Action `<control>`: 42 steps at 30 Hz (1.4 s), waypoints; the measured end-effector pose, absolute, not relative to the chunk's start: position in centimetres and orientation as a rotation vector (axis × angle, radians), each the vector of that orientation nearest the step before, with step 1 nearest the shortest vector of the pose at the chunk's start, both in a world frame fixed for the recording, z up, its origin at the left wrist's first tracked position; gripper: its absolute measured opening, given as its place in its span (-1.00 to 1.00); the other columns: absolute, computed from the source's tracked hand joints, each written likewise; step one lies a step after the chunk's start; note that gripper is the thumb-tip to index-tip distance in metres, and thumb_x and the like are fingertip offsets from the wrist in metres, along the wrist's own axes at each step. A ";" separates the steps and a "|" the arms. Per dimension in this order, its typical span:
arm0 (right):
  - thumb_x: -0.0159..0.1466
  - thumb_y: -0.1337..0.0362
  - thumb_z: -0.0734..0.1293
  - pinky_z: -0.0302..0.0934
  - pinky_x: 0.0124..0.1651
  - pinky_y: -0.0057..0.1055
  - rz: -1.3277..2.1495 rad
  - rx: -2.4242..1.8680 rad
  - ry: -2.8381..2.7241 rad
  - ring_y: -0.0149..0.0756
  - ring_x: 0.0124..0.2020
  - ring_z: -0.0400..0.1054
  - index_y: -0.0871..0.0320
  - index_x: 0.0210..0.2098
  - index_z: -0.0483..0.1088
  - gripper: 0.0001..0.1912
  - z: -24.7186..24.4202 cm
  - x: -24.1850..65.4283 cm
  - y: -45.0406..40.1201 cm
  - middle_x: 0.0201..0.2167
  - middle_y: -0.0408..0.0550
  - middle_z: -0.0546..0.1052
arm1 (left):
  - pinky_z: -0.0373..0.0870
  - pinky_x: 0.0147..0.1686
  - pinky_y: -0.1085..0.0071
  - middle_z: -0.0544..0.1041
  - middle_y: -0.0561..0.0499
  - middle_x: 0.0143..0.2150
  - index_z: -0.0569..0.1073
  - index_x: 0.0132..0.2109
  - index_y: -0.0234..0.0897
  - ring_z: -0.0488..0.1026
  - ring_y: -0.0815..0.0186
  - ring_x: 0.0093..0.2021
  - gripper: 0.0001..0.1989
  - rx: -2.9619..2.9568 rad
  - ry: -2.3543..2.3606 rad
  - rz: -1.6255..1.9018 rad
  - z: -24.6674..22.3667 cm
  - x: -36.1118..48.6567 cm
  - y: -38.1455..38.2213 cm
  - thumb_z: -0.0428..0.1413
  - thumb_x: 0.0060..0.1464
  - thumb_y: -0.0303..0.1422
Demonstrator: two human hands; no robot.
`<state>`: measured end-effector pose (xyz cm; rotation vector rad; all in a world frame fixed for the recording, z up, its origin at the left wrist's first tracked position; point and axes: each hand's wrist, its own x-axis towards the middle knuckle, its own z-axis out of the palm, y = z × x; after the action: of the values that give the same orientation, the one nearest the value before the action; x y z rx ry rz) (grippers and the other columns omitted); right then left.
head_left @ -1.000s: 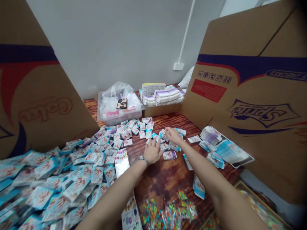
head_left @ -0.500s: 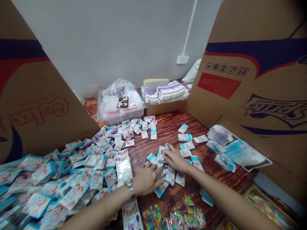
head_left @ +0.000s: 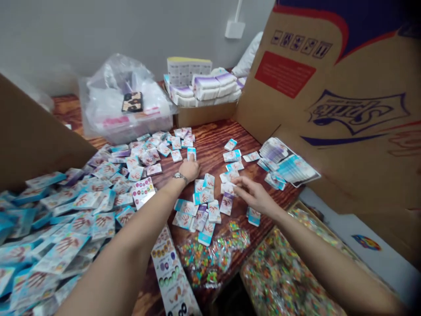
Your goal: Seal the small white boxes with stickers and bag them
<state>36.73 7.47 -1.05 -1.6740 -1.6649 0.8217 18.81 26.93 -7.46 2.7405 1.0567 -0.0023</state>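
Note:
My left hand [head_left: 190,170], with a metal watch on the wrist, reaches forward. Its index finger rests on a small blue-and-white box [head_left: 191,153], the other fingers partly hidden behind the hand. On the right, my right hand [head_left: 255,195] has thumb and fingertips together at the edge of a small white carton [head_left: 228,188] printed like the others. Between the hands lies a loose group of flat blue and purple cartons [head_left: 204,196] with a hand picture. A column of similar cartons [head_left: 234,166] runs away from my right fingertips.
A big heap of small boxes [head_left: 98,199] covers the left. Sticker sheets [head_left: 171,267] and bags of colourful pieces [head_left: 210,256] lie nearer me. Fanned cartons [head_left: 289,164] sit right. Behind stand a plastic tub [head_left: 131,125], a filled cardboard box [head_left: 207,113] and a large carton wall [head_left: 329,87].
My left hand has moved forward from the central cartons to the separate box. My right hand has drawn right, to the carton column. The view has tilted down and shifted.

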 end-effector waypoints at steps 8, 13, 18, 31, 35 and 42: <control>0.30 0.23 0.19 0.21 -0.22 -0.41 1.022 -1.804 -1.872 -0.28 -0.28 0.38 0.13 -0.25 0.40 -0.82 -2.1 37.3 0.3 -0.32 -0.09 0.51 | 0.20 0.01 0.17 0.37 -0.20 -0.02 0.39 -0.11 -0.34 0.31 0.13 -0.03 -0.80 2.794 1.072 0.235 -4.4 15.7 23.8 -0.05 0.20 -0.37; 0.26 0.33 0.22 0.18 -0.17 -0.43 0.959 -1.902 -2.058 -0.27 -0.22 0.37 0.15 -0.22 0.38 -0.87 -3.7 35.4 0.4 -0.26 -0.06 0.50 | 0.21 -0.07 0.26 0.40 -0.11 -0.09 0.35 -0.11 -0.28 0.31 0.18 -0.10 -0.81 2.736 1.105 0.472 0.1 12.3 20.0 -0.09 0.21 -0.33; 0.23 0.33 0.26 0.13 -0.24 -0.41 0.844 -2.061 -2.090 -0.23 -0.26 0.35 0.18 -0.22 0.36 -0.88 -5.0 34.2 0.4 -0.26 0.00 0.45 | 0.28 -0.23 0.38 0.42 -0.01 -0.24 0.35 -0.19 -0.25 0.37 0.28 -0.24 -0.84 2.312 1.041 0.772 3.0 7.7 14.9 -0.04 0.18 -0.28; 0.31 0.13 0.17 0.19 -0.32 -0.43 0.809 -1.867 -1.953 -0.32 -0.38 0.32 0.15 -0.06 0.25 -0.71 -1.0 31.9 0.0 -0.38 -0.13 0.42 | 0.38 -0.52 0.52 0.37 0.17 -0.44 0.29 -0.16 -0.16 0.45 0.39 -0.50 -0.60 0.785 1.057 0.917 2.2 0.6 3.1 0.25 -0.10 -0.17; 0.29 0.09 0.21 0.21 -0.37 -0.43 0.997 -1.588 -1.801 -0.32 -0.41 0.33 0.16 -0.21 0.36 -0.73 1.7 28.7 0.5 -0.40 -0.12 0.45 | 0.35 -0.55 0.58 0.38 0.16 -0.41 0.31 -0.03 -0.16 0.46 0.44 -0.51 -0.52 0.661 1.039 0.926 1.3 0.6 1.8 0.25 -0.09 -0.18; 0.36 0.25 0.14 0.21 -0.29 -0.43 0.399 -1.296 -2.232 -0.32 -0.32 0.33 0.16 -0.18 0.33 -0.82 4.8 22.8 1.0 -0.32 -0.03 0.44 | 0.39 -0.51 0.57 0.44 0.07 -0.29 0.37 -0.04 -0.23 0.45 0.46 -0.48 -0.59 0.573 0.947 0.890 0.7 0.1 0.7 0.24 -0.04 -0.25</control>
<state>22.78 0.95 4.77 -1.2957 -2.2323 0.3988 0.15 0.70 0.75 0.5729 0.9469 0.8904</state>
